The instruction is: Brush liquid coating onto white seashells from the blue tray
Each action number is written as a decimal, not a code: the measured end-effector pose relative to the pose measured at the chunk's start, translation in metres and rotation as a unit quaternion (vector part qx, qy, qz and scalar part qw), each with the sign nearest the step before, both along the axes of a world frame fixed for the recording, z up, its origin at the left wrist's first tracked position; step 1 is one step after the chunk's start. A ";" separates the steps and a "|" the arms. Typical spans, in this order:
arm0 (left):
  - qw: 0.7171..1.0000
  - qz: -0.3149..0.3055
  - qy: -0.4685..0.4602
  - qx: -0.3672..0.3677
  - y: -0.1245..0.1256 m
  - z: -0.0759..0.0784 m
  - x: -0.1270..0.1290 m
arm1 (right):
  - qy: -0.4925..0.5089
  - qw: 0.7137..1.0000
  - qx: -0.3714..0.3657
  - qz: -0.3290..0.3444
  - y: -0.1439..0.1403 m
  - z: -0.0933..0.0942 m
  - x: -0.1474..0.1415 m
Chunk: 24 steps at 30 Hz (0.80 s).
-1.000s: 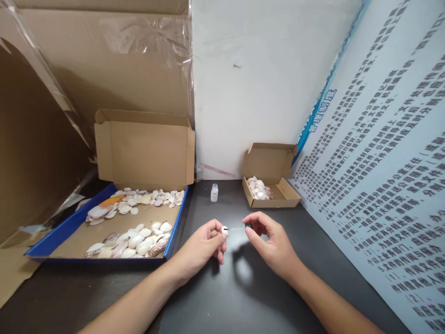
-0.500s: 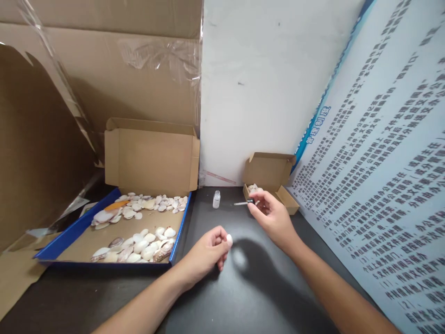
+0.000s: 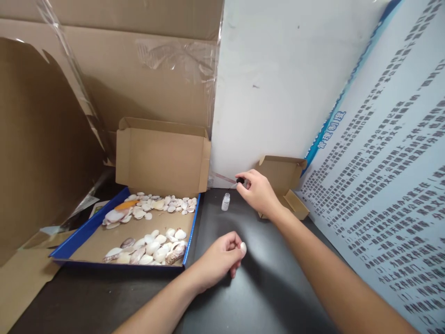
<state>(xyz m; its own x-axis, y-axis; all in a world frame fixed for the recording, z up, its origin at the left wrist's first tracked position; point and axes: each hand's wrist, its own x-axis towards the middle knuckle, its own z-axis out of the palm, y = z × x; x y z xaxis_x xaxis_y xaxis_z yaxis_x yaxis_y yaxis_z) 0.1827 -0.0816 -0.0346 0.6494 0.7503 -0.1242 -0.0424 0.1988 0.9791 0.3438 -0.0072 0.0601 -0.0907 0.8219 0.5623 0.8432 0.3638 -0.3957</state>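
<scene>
Currently, the relation of note was between the black cap (image 3: 239,180) and the small bottle (image 3: 225,202). The right hand (image 3: 257,191) had the cap pinched between thumb and fingertips; a thin pale rod (image 3: 232,185) projected from it, its long axis running leftward and slightly down toward the bottle neck. The bottle stood upright on the dark table (image 3: 208,306), no cap on its mouth, to the left of the right hand and a little nearer the wearer. Rod tip and mouth appeared near but apart; exact gap in depth could not be told. The right hand was the nearer of the two to the bottle. The left hand (image 3: 222,260) lay closer to the wearer, well apart from the bottle, thumb and fingers pressed together on a small white shell (image 3: 243,248), which protruded on the right side of the grip. Further left, the blue-sided tray (image 3: 121,265) held two groups of loose shells (image 3: 152,248).
</scene>
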 end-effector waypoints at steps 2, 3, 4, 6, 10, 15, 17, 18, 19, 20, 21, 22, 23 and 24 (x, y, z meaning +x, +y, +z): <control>1.000 -0.001 -0.003 -0.006 0.000 0.000 0.000 | -0.017 1.000 -0.007 -0.005 0.001 0.001 -0.001; 1.000 -0.003 -0.004 -0.007 0.000 0.000 0.000 | -0.024 1.000 -0.011 -0.006 0.002 0.001 -0.002; 1.000 -0.004 -0.005 -0.007 0.000 0.000 0.000 | -0.030 0.999 -0.015 -0.006 0.002 0.001 -0.003; 1.000 -0.005 -0.005 -0.006 0.000 0.000 0.000 | -0.041 0.999 -0.022 -0.005 0.003 0.000 -0.006; 1.000 -0.010 -0.003 -0.004 0.001 -0.002 0.001 | -0.050 0.998 -0.031 -0.010 0.007 -0.003 -0.010; 1.000 -0.016 0.003 0.003 0.001 -0.004 0.001 | -0.056 0.997 -0.052 -0.014 0.014 -0.008 -0.011; 1.000 -0.018 0.003 0.006 0.001 -0.004 0.001 | -0.053 0.997 -0.059 -0.016 0.016 -0.009 -0.012; 1.000 -0.019 0.003 0.007 0.001 -0.004 0.001 | -0.051 0.997 -0.061 -0.017 0.017 -0.009 -0.012; 1.000 -0.020 0.003 0.009 0.001 -0.004 0.001 | -0.050 0.997 -0.063 -0.018 0.018 -0.008 -0.012; 1.000 -0.021 0.004 0.012 0.001 -0.003 0.001 | -0.049 0.997 -0.064 -0.018 0.018 -0.008 -0.013; 1.000 -0.021 0.006 0.013 0.001 -0.003 0.001 | -0.049 0.997 -0.064 -0.018 0.018 -0.008 -0.013; 1.000 -0.022 0.007 0.015 0.001 -0.003 0.001 | -0.049 0.997 -0.064 -0.016 0.018 -0.007 -0.014; 1.000 -0.022 0.009 0.016 0.000 -0.002 0.001 | -0.050 0.997 -0.065 -0.013 0.018 -0.006 -0.014; 1.000 -0.021 0.010 0.016 0.000 -0.001 0.001 | -0.051 0.997 -0.065 -0.009 0.018 -0.006 -0.015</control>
